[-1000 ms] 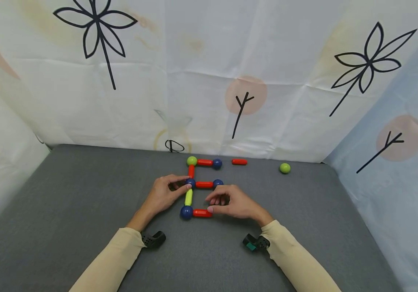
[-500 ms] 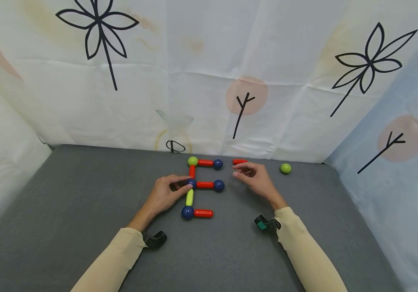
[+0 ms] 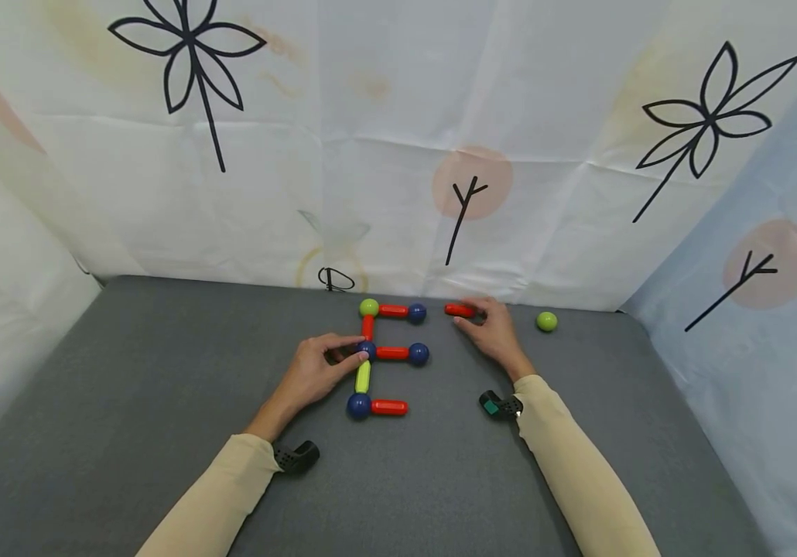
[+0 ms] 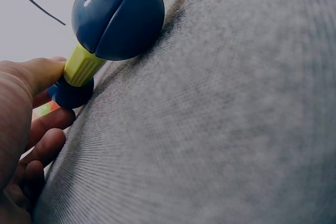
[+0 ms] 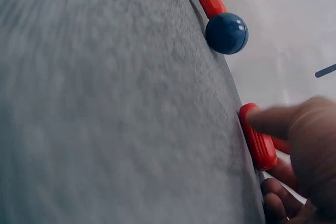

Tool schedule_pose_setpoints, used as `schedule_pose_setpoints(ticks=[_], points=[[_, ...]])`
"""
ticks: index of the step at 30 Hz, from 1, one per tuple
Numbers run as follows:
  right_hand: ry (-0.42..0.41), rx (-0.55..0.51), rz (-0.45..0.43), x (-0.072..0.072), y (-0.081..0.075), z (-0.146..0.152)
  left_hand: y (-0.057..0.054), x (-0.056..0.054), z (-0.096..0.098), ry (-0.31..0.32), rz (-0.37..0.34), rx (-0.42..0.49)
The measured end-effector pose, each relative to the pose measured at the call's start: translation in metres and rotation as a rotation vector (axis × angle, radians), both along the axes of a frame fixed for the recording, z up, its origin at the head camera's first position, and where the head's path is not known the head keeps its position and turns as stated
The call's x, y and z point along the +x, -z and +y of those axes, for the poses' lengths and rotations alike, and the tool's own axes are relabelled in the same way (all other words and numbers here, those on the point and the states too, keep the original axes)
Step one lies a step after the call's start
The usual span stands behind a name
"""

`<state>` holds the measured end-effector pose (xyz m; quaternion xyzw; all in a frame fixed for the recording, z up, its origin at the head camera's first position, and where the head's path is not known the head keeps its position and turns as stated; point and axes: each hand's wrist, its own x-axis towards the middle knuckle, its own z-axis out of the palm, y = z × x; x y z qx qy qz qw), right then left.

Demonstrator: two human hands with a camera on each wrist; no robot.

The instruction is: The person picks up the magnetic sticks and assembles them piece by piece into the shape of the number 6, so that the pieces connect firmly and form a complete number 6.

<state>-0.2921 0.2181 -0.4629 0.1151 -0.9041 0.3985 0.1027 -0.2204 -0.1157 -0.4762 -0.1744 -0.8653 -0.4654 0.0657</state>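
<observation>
My left hand point(image 3: 316, 370) pinches the middle blue ball point(image 3: 366, 349) of a flat E-shaped figure of magnetic rods and balls. A yellow rod point(image 3: 363, 377) runs from that ball to the near blue ball point(image 3: 360, 406), which carries a red rod point(image 3: 390, 408) with a free right end. Further back, another red rod joins a green ball point(image 3: 369, 308). At the table's back my right hand point(image 3: 494, 333) has thumb and fingers on either side of a loose red rod point(image 3: 457, 309), gripping it. In the right wrist view the thumb covers part of this rod point(image 5: 258, 142).
A loose green ball point(image 3: 547, 322) lies right of my right hand. Two blue balls point(image 3: 418, 354) point(image 3: 416, 312) end the middle and far arms of the figure. A patterned white cloth point(image 3: 384, 155) rises behind the grey table point(image 3: 162, 402).
My right hand has left the near red rod, moved back and right, and taken hold of the loose red rod. My left hand stays on the middle blue ball.
</observation>
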Motion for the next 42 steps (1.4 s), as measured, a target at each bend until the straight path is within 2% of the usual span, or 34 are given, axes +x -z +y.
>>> schedule_pose_setpoints(ticks=[6,11,14,25,30,42], points=[[0.029,-0.022,-0.026,0.005,0.004,-0.002,0.001,-0.001,0.0,0.0,-0.005,-0.009],[0.016,-0.178,-0.022,0.011,0.005,0.0,0.001,-0.001,0.0,-0.001,-0.002,-0.005],[-0.002,-0.226,-0.007,0.013,0.005,0.001,0.001,0.0,0.0,-0.002,-0.004,-0.002],[-0.014,-0.209,-0.05,0.015,0.0,-0.002,0.001,0.0,0.0,-0.003,-0.003,-0.009],[-0.034,-0.186,-0.041,0.017,-0.001,-0.003,0.0,0.0,0.0,-0.003,-0.004,-0.005],[-0.057,-0.162,0.019,0.038,-0.004,-0.002,0.001,0.0,0.0,-0.007,0.01,-0.009]])
